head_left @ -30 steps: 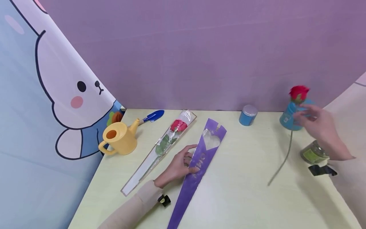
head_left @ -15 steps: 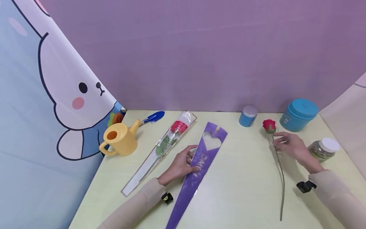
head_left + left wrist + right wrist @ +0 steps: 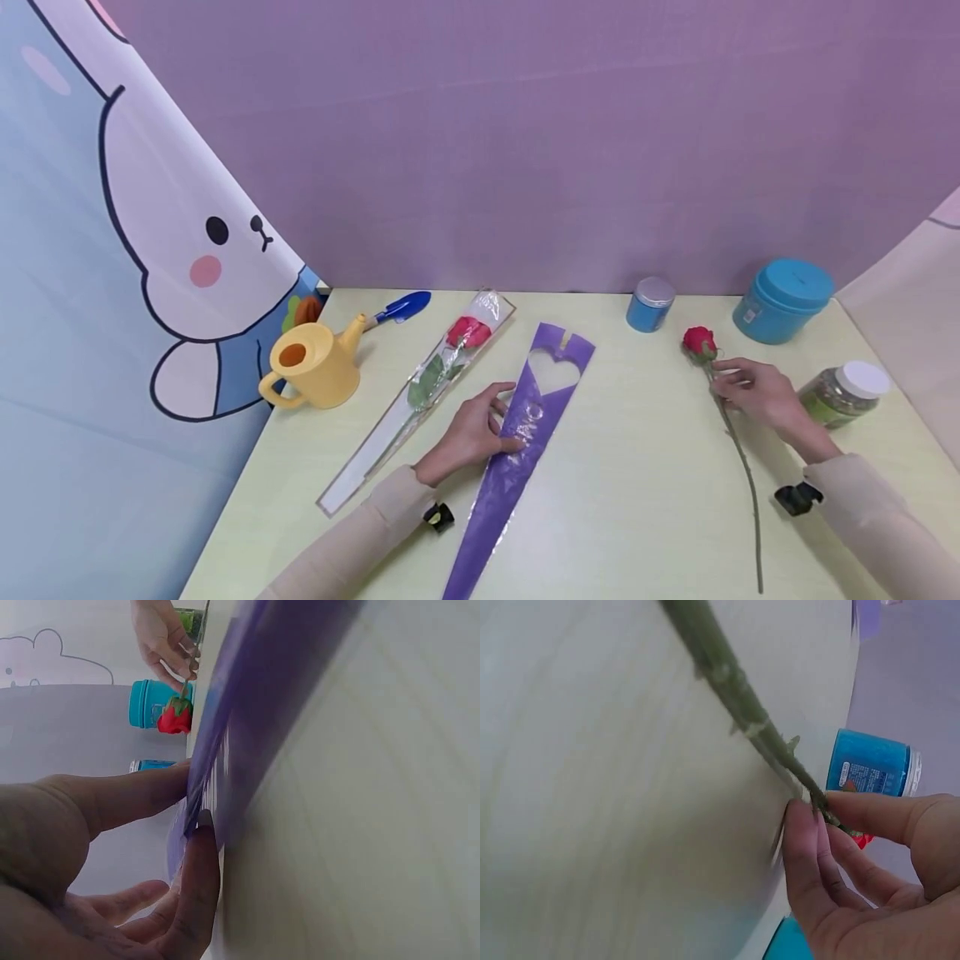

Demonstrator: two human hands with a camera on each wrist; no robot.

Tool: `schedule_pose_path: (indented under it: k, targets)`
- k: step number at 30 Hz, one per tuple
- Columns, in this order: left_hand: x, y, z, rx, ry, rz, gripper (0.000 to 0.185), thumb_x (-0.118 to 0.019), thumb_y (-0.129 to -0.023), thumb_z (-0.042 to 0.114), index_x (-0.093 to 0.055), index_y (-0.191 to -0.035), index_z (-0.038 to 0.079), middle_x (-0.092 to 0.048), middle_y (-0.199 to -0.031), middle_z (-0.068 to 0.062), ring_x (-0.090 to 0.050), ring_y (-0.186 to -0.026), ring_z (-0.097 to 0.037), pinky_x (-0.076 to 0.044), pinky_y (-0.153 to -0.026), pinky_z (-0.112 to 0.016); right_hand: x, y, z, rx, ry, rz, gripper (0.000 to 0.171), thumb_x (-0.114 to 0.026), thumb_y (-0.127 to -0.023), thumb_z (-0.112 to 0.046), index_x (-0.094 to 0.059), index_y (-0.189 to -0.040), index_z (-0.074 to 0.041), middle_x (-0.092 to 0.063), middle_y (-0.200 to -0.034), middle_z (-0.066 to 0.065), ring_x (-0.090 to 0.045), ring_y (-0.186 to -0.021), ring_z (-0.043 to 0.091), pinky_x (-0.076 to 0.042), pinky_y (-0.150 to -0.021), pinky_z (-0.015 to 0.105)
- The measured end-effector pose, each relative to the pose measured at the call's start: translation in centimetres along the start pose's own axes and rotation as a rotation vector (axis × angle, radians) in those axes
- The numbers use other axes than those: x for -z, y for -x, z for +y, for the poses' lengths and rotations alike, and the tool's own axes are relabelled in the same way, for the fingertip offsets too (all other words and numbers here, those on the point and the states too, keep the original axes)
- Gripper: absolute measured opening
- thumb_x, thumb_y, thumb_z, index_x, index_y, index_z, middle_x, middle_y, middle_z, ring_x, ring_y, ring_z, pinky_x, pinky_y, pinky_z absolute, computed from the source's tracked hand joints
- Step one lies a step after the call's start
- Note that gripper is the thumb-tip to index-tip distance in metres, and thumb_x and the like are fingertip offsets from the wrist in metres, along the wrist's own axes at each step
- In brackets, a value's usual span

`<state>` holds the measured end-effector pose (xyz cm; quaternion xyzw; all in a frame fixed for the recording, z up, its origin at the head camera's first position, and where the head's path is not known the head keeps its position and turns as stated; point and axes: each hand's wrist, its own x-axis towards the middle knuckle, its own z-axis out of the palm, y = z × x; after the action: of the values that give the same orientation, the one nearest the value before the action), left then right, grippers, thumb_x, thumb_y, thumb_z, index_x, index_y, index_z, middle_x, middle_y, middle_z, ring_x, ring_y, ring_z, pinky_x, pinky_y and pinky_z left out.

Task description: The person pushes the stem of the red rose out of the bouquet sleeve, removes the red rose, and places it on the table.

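A: how'd you hold that rose (image 3: 175,720)?
B: by the stem (image 3: 742,457) just below the bloom (image 3: 699,340), like the right hand (image 3: 761,396) pinching it, right side of the table (image 3: 630,500). probably light, bendy, squashable. left hand (image 3: 472,429) pinches the purple wrapper (image 3: 517,475), likely slippery.

The head view's lower edge crops the purple wrapper (image 3: 516,475); in its wrist view, your right hand (image 3: 892,919) mostly hides the rose bloom (image 3: 865,840).
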<state>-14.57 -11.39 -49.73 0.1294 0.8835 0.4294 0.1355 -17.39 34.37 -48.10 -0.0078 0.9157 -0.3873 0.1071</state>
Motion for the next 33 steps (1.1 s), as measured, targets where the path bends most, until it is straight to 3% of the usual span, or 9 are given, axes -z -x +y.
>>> schedule_pose_path:
  k: [3, 10, 15, 18, 22, 27, 30, 33]
  targets:
    - [0.1, 0.1, 0.1, 0.008, -0.017, 0.007, 0.093, -0.094, -0.074, 0.016, -0.047, -0.154, 0.013, -0.070, -0.113, -0.008, -0.060, -0.072, -0.007, -0.053, -0.066, -0.022, 0.1, 0.1, -0.1, 0.002, 0.020, 0.013, 0.049, -0.062, -0.105, -0.020, -0.052, -0.142, 0.012, -0.067, -0.127, 0.036, -0.072, -0.084, 0.005, -0.061, -0.069, 0.024]
    - [0.6, 0.4, 0.6, -0.006, -0.069, 0.029, 0.092, -0.094, -0.075, 0.022, -0.047, -0.153, 0.012, -0.069, -0.116, -0.009, -0.062, -0.072, -0.007, -0.053, -0.066, -0.022, 0.3, 0.3, -2.0, 0.126, 0.197, 0.168, 0.041, -0.068, -0.100, -0.020, -0.062, -0.130, 0.008, -0.073, -0.111, 0.032, -0.073, -0.096, 0.045, -0.052, -0.062, 0.021]
    - [1.2, 0.7, 0.4, -0.008, -0.085, 0.050, 0.092, -0.095, -0.074, 0.027, -0.048, -0.153, 0.012, -0.070, -0.119, -0.010, -0.064, -0.076, -0.010, -0.052, -0.067, -0.022, -0.3, 0.0, -5.0, 0.213, 0.233, 0.215, 0.035, -0.074, -0.096, -0.015, -0.066, -0.123, 0.006, -0.073, -0.108, 0.029, -0.072, -0.096, 0.047, -0.052, -0.065, 0.023]
    - [2.0, 0.9, 0.2, -0.018, -0.064, 0.062, 0.088, -0.095, -0.074, 0.025, -0.052, -0.149, 0.010, -0.071, -0.118, -0.013, -0.067, -0.075, -0.012, -0.054, -0.064, -0.022, -1.2, -0.2, -7.2, 0.253, 0.217, 0.214, 0.034, -0.075, -0.094, -0.012, -0.067, -0.121, 0.006, -0.074, -0.108, 0.028, -0.072, -0.095, 0.045, -0.060, -0.072, 0.039]
    - [3.8, 1.3, -0.2, -0.003, 0.008, 0.096, 0.074, -0.092, -0.079, 0.021, -0.058, -0.143, 0.008, -0.073, -0.117, -0.017, -0.070, -0.075, -0.016, -0.058, -0.061, -0.024, -3.3, -1.0, -10.4, 0.312, 0.173, 0.168, 0.036, -0.075, -0.094, -0.009, -0.066, -0.125, 0.006, -0.073, -0.112, 0.028, -0.074, -0.097, 0.044, -0.060, -0.086, 0.059]
    - [6.4, 1.7, -1.1, 0.020, 0.055, 0.222, 0.056, -0.085, -0.087, 0.018, -0.063, -0.137, 0.007, -0.073, -0.118, -0.020, -0.074, -0.089, -0.026, -0.061, -0.070, -0.030, -6.6, -2.1, -13.9, 0.373, 0.078, 0.069, 0.033, -0.073, -0.096, -0.008, -0.067, -0.126, 0.004, -0.074, -0.117, 0.026, -0.074, -0.100, 0.040, -0.062, -0.086, 0.052]
    - [8.0, 1.7, -1.8, 0.019, 0.001, 0.319, 0.055, -0.085, -0.088, 0.017, -0.062, -0.137, 0.006, -0.072, -0.121, -0.020, -0.071, -0.104, -0.033, -0.061, -0.083, -0.042, -8.8, -2.9, -15.4, 0.417, 0.016, 0.009, 0.028, -0.071, -0.096, -0.006, -0.069, -0.123, 0.003, -0.075, -0.114, 0.024, -0.075, -0.099, 0.038, -0.063, -0.085, 0.048]
    - [9.5, 1.7, -2.7, 0.045, -0.063, 0.354, 0.062, -0.085, -0.088, 0.020, -0.059, -0.142, 0.006, -0.068, -0.133, -0.020, -0.063, -0.123, -0.039, -0.056, -0.099, -0.052, -11.1, -3.6, -16.9, 0.436, -0.050, -0.065, 0.029, -0.070, -0.097, -0.006, -0.068, -0.123, 0.005, -0.075, -0.112, 0.023, -0.074, -0.100, 0.037, -0.063, -0.087, 0.046]
